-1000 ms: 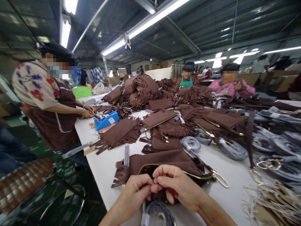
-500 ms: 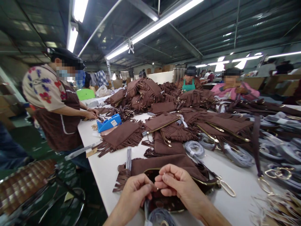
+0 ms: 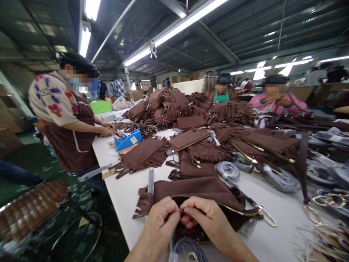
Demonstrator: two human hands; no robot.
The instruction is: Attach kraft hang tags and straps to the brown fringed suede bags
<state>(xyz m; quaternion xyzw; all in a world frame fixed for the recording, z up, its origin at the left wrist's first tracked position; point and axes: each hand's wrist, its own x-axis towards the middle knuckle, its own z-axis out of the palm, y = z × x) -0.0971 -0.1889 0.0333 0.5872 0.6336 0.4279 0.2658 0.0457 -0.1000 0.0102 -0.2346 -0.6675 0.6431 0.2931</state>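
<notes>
My left hand (image 3: 160,220) and my right hand (image 3: 205,216) meet fingertip to fingertip over a brown fringed bag (image 3: 196,187). Both are closed in a pinch, and whatever lies between the fingers is too small to make out. The bag lies on the table with its gold zip open towards me, its dark lining partly hidden behind my hands. A gold clasp (image 3: 268,216) hangs off the bag's right end. Just below my fingers sits a coil of plastic-wrapped strap (image 3: 188,247).
A blue tape dispenser (image 3: 128,140) stands at the white table's (image 3: 120,211) left edge. Brown bags (image 3: 171,105) are heaped at the back, with wrapped strap coils (image 3: 280,178) and tags (image 3: 327,240) to the right. A co-worker (image 3: 68,120) stands left by a chair (image 3: 32,207); others sit beyond.
My hands have come closer together, the fingertips now touching or nearly so. The view has shifted slightly, and the bag stays in place on the table.
</notes>
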